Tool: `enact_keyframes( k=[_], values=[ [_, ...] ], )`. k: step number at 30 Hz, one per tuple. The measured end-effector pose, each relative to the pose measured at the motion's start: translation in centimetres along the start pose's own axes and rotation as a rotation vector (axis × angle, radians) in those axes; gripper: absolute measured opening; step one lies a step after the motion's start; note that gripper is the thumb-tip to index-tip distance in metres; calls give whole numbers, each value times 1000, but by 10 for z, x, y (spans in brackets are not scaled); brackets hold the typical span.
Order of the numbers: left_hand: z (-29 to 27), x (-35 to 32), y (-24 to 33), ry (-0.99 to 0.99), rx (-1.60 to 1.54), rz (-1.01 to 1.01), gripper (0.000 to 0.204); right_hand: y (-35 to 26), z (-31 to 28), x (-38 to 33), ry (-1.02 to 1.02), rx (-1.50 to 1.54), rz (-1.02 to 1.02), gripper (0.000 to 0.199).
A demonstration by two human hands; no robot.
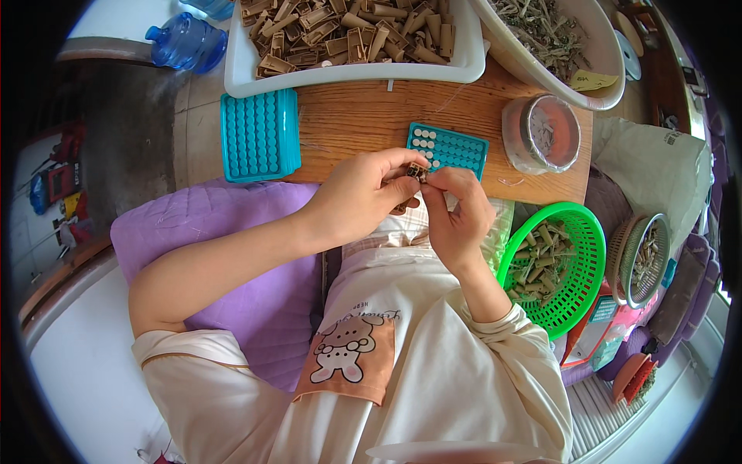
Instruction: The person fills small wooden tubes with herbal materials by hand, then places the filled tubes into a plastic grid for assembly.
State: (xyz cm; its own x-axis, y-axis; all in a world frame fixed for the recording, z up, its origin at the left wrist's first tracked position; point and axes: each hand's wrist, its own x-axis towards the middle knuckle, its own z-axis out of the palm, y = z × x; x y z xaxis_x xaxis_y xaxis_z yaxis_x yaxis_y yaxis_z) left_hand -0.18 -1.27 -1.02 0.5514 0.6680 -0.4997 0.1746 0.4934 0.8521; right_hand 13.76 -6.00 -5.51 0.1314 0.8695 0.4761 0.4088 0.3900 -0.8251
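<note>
My left hand point(362, 193) and my right hand point(456, 213) meet at the near edge of a wooden table point(363, 116). Together their fingertips pinch a small brown plastic part point(417, 172). Just beyond the fingers lies a small teal tray with round holes point(452, 147); a few holes at its left end hold white pieces. A larger teal tray of the same kind point(260, 134) lies to the left, overhanging the table edge.
A white tray of several brown parts point(348, 39) stands at the back, a white basin of small pieces point(556, 39) at the back right, a round lidded tub point(545, 133) beside it. A green basket point(560, 259) sits at my right, a purple cushion point(232, 232) at my left.
</note>
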Motion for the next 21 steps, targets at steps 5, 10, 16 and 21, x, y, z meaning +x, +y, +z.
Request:
enact_keyframes(
  k=[5, 10, 16, 21],
  values=[
    [-1, 2, -3, 28, 209, 79, 24, 1, -1, 0, -42, -7, 29, 18],
    [-2, 2, -4, -29, 250, 45, 22, 1, -9, 2, -157, 6, 54, 16],
    [-2, 3, 4, -45, 46, 3, 22, 51, -25, -4, -189, 491, 602, 14],
    [-3, 2, 6, -27, -37, -55, 22, 82, -14, -21, -298, -455, 227, 21]
  ],
)
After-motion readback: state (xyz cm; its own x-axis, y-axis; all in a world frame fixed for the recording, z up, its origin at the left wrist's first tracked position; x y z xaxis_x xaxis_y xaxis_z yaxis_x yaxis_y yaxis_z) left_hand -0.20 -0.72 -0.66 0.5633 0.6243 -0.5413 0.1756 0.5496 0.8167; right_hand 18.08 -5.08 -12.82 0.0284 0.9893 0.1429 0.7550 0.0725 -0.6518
